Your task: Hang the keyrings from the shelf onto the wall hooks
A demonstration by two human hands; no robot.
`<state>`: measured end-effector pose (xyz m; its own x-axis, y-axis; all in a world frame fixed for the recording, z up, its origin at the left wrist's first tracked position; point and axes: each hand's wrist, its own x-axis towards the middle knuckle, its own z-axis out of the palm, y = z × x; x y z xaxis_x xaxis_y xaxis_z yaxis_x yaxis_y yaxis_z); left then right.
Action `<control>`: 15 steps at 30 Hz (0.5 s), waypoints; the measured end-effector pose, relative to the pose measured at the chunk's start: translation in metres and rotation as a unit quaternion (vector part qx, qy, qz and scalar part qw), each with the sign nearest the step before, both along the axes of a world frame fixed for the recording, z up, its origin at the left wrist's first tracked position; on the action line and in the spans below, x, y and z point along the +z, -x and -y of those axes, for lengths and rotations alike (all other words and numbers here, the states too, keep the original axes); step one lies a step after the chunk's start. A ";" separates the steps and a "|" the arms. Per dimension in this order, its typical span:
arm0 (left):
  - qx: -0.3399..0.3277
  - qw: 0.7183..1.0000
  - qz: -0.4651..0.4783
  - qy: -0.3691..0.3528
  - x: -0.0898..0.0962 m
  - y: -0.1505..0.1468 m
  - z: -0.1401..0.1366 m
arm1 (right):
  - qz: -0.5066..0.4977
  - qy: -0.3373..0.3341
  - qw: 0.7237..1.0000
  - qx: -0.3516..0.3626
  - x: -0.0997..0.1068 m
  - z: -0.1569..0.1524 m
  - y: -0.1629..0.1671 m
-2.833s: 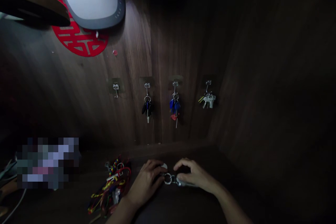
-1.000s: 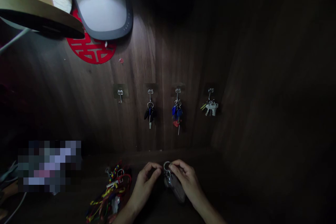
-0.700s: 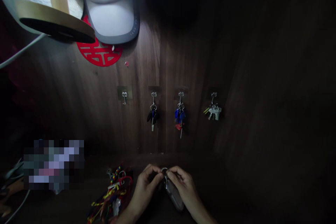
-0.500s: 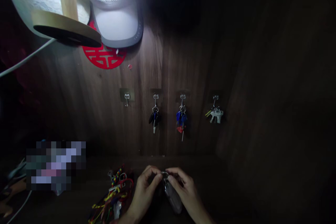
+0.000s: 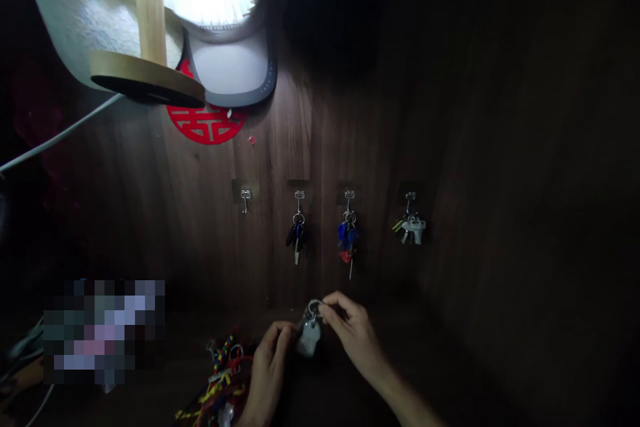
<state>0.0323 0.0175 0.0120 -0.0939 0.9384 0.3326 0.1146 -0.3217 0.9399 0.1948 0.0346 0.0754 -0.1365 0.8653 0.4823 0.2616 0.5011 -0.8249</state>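
A keychain (image 5: 309,337) with a metal ring and a pale, rounded fob hangs low in the middle of the head view. My right hand (image 5: 353,330) pinches its ring between thumb and fingers. Just left of the fob is my left hand (image 5: 273,357), thumb and forefinger pressed together near its edge. Whether a thin part of the keychain sits in that pinch, I cannot make out. Beside my left wrist lies a heap of colourful cords and rings (image 5: 225,380), partly hidden by the hand.
On the dark wooden wall are a metal hook (image 5: 245,200), black-headed keys (image 5: 297,237), blue-headed keys (image 5: 349,237) and keys with a pale tag (image 5: 414,230), each bunch on its own hook. Above are a lit lamp (image 5: 153,20), a cap (image 5: 230,70) and a red round ornament (image 5: 213,130).
The hands have moved apart; the left let go of the ring and shifted left and down. My right hand raised the keychain slightly, and its fob now hangs with its pale face showing.
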 end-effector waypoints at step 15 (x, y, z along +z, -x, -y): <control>0.031 0.999 -0.028 0.017 -0.012 0.008 -0.011 | -0.192 -0.040 0.981 0.013 0.104 -0.066 0.038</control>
